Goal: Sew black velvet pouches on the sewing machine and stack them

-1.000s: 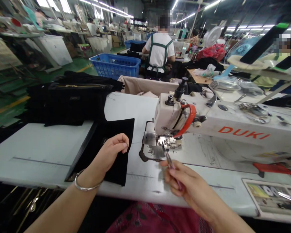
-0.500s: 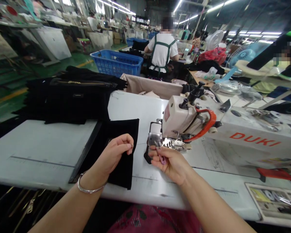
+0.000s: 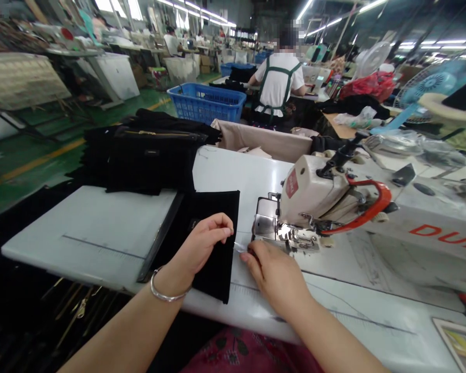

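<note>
Pale tabletop (image 3: 221,168) spreads under both your hands, with a busy workroom beyond. Your left hand (image 3: 209,241) has thumb and forefinger pinched together above the right edge of the black cloth (image 3: 213,282); whether a thread sits between those fingertips is too small to tell. Your right hand (image 3: 275,272) is closed around small snips (image 3: 239,248), its fingers hiding the handle so that only the blades show. They point left, roughly square to the cloth's right edge, which runs near to far. Their tips sit just beside that edge, slightly nearer you than the pinch; touching or not is unclear. Your left hand is the closer one to the cloth, being over it, while your right stays off its right side, near the machine (image 3: 318,191). Far left of your hands lies a black stack (image 3: 151,171); past the tabletop come a beige bin (image 3: 272,135), a blue basket (image 3: 202,108) and a person (image 3: 278,85) in white.
</note>
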Action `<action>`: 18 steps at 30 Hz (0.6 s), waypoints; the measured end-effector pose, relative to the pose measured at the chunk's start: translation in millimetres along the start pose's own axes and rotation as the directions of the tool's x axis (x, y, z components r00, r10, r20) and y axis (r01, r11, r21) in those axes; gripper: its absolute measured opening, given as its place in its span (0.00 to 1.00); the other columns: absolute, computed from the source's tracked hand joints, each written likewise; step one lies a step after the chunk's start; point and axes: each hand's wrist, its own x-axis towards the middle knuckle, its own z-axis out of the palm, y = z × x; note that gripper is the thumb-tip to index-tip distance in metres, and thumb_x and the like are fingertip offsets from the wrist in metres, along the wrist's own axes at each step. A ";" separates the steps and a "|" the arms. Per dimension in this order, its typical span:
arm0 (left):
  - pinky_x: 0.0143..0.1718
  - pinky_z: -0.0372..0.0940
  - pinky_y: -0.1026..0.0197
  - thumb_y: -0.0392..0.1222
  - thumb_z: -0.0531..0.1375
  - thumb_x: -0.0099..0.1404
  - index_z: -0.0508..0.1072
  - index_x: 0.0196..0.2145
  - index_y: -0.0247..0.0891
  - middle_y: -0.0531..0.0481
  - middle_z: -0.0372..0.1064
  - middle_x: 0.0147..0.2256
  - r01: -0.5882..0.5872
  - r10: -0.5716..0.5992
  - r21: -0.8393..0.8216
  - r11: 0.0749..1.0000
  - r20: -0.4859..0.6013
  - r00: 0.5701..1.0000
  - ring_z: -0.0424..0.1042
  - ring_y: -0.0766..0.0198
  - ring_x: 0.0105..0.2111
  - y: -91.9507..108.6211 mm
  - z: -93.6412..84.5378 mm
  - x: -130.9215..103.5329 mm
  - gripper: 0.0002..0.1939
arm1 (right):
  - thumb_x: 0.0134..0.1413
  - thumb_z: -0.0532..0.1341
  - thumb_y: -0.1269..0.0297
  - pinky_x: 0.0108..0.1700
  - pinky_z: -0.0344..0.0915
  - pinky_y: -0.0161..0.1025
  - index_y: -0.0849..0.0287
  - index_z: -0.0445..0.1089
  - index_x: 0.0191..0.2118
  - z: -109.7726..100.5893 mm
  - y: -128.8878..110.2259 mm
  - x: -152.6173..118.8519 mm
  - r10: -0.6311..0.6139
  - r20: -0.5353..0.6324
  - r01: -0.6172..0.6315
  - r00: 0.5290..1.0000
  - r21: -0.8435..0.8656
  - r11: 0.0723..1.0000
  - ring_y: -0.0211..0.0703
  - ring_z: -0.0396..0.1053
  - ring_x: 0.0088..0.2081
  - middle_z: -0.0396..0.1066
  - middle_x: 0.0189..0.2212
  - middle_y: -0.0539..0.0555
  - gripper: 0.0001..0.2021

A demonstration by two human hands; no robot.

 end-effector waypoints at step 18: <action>0.57 0.55 0.46 0.29 0.56 0.58 0.71 0.40 0.39 0.45 0.69 0.49 -0.302 0.136 0.695 0.652 0.284 0.949 0.63 0.50 0.52 27.6 25.7 -9.5 0.13 | 0.66 0.50 0.46 0.37 0.65 0.46 0.55 0.67 0.46 -22.3 162.2 -110.1 0.348 -0.323 -0.435 0.880 -0.251 0.865 0.54 0.73 0.37 0.75 0.40 0.58 0.19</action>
